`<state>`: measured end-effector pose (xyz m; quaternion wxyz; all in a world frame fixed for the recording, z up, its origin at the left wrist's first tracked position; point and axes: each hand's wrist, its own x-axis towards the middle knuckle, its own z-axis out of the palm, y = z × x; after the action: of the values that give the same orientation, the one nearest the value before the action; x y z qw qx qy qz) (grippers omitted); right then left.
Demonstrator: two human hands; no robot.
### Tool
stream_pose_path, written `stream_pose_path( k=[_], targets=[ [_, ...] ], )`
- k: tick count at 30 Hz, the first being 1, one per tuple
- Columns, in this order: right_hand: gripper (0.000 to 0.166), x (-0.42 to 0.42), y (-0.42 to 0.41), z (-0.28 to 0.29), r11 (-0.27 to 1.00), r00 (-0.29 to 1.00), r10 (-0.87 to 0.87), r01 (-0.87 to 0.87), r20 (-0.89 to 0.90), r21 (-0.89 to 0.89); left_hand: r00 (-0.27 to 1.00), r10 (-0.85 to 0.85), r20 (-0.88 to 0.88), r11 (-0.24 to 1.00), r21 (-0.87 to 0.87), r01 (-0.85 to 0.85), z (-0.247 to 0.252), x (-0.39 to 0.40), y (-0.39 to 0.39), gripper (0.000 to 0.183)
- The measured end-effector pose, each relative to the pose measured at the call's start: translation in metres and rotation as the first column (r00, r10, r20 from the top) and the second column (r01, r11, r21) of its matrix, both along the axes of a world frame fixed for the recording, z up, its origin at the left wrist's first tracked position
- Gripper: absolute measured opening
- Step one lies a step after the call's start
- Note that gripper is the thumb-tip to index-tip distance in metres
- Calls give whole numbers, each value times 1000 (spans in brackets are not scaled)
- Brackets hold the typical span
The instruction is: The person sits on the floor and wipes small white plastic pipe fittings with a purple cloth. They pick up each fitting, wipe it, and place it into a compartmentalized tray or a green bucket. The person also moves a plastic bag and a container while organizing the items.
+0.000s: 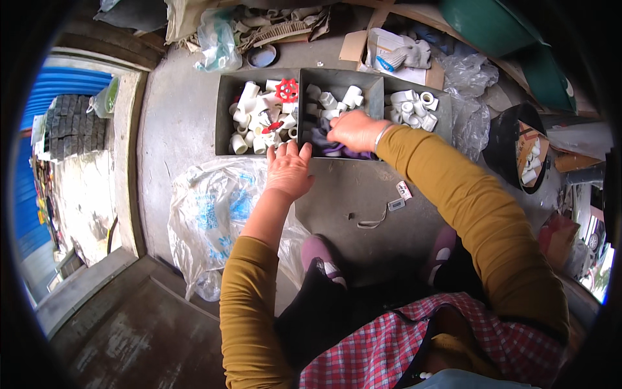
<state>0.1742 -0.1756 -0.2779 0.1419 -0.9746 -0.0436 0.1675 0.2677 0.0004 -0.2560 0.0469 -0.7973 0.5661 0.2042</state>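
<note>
A grey bin with three compartments point(300, 78) stands on the floor before me. My left hand point(290, 167) rests palm down, fingers spread, at the near rim of the left compartment, which holds white plastic pipe fittings point(250, 114) and a red valve handwheel point(286, 90). My right hand point(355, 130) reaches into the middle compartment, its fingers curled at a dark and purple cloth point(323, 136); whether they grip it is unclear. More white fittings point(354, 95) lie behind that hand. The right compartment holds white elbow-like fittings point(412, 109), partly behind my right sleeve.
A clear plastic bag with blue print point(214, 214) spreads on the floor at left. A black bucket point(505, 146) with fittings stands at right. Behind the bin are an open cardboard box point(354, 46) with a knitted glove point(410, 54) and a small dish point(262, 56). A strap point(371, 223) lies nearer me.
</note>
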Motion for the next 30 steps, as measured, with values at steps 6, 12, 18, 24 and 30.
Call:
stream_pose_path(
  k=[6, 12, 18, 24, 30],
  targets=[
    [25, -25, -34, 68, 982, 980, -184, 187, 80, -33, 1000, -2, 20, 1000, 5, 2, -5, 0, 2, 67],
    [39, -153, -92, 168, 517, 734, -662, 593, -150, 618, 999, 4, 49, 995, -102, 1, -6, 0, 10, 72],
    [29, -317, -76, 223, -518, 75, -800, 418, -596, 747, 953, 278, 120, 912, -343, -223, -22, -12, 61, 80],
    [28, -391, -41, 163, -699, -133, -708, 266, -693, 663, 949, 269, 163, 726, 613, -311, -37, 4, 138, 58],
    [51, -366, -45, 134, -577, 66, -752, 415, -656, 703, 972, 171, 159, 626, 745, -232, -27, 57, 161, 50]
  ],
)
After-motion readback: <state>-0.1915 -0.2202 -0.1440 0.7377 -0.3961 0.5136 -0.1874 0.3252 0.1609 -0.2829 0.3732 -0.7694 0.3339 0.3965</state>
